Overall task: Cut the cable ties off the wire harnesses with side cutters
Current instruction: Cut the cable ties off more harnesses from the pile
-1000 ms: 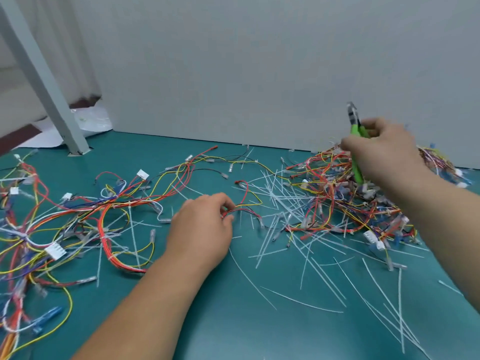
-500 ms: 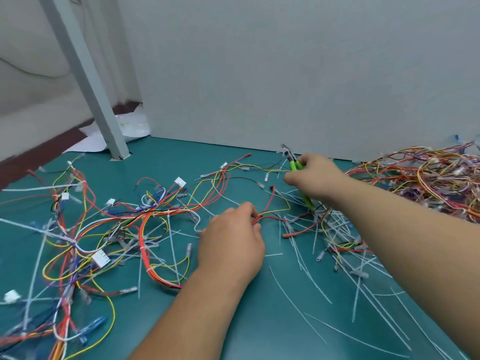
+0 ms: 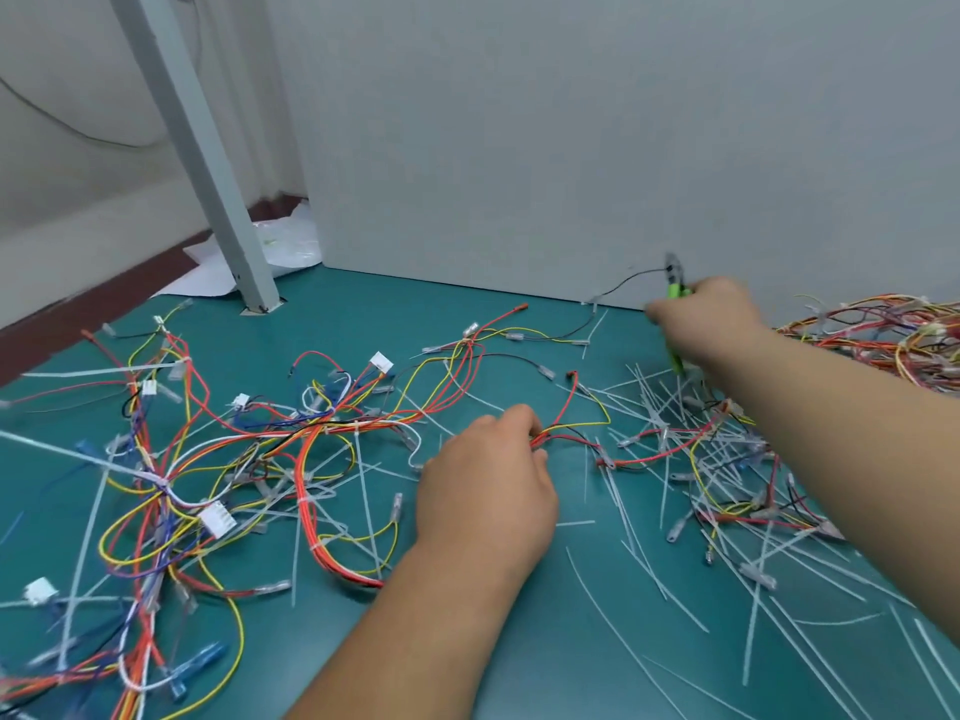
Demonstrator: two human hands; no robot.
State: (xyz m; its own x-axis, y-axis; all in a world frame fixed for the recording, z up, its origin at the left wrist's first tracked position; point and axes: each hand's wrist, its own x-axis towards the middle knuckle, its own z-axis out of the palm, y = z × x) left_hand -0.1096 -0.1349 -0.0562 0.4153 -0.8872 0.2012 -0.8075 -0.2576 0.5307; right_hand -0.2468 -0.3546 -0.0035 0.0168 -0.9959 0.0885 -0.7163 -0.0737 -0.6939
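My left hand (image 3: 485,485) lies on the green mat in the middle and pinches a small red and yellow wire harness (image 3: 576,423) at its fingertips. My right hand (image 3: 706,314) is raised near the back wall and grips green-handled side cutters (image 3: 674,288), jaws pointing up. A thin black wire (image 3: 623,285) hangs from near the cutter jaws down to the mat. A big tangle of tied harnesses (image 3: 218,459) with white connectors and white cable ties spreads over the left of the mat. Another heap of harnesses (image 3: 883,340) lies at the far right.
Several cut white cable ties (image 3: 675,407) litter the mat to the right of my left hand. A grey post (image 3: 208,174) stands at the back left, with white paper behind it. A grey wall panel (image 3: 571,148) closes the back of the mat (image 3: 545,641).
The view has swung left. My right hand with the cutters dipped towards the mat half a second ago and has risen back to the right, a black wire trailing from it. My left hand keeps its hold.
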